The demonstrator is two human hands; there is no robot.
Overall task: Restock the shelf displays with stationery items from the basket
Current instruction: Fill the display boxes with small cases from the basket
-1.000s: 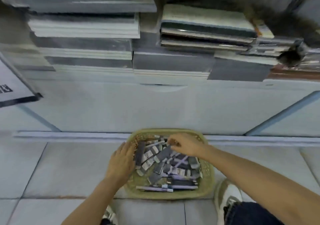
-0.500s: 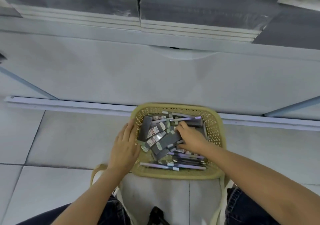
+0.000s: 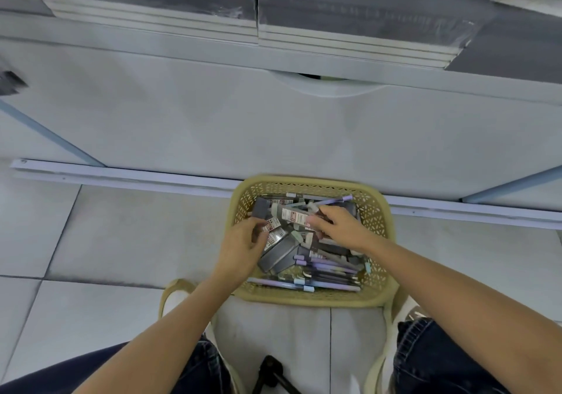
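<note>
Picking from basket (image 3: 310, 298) on floor (image 3: 121, 235), 6 o'clock of shelf (image 3: 273, 59). Right hand (image 3: 340, 228) fingers (image 3: 319, 219) pinch labelled pack (image 3: 293, 215). Left hand (image 3: 243, 244) fingers curl round small pack (image 3: 270, 226) at its 9 o'clock. Lift straight up so the pens (image 3: 328, 272) don't snag.

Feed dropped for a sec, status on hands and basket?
Left hand grips a small packet in the basket. Right hand pinches a red-labelled packet. Basket full, on the floor; nothing blocking.

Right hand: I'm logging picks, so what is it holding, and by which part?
The right hand pinches a white-labelled packet by its right-hand end, over the basket.
</note>
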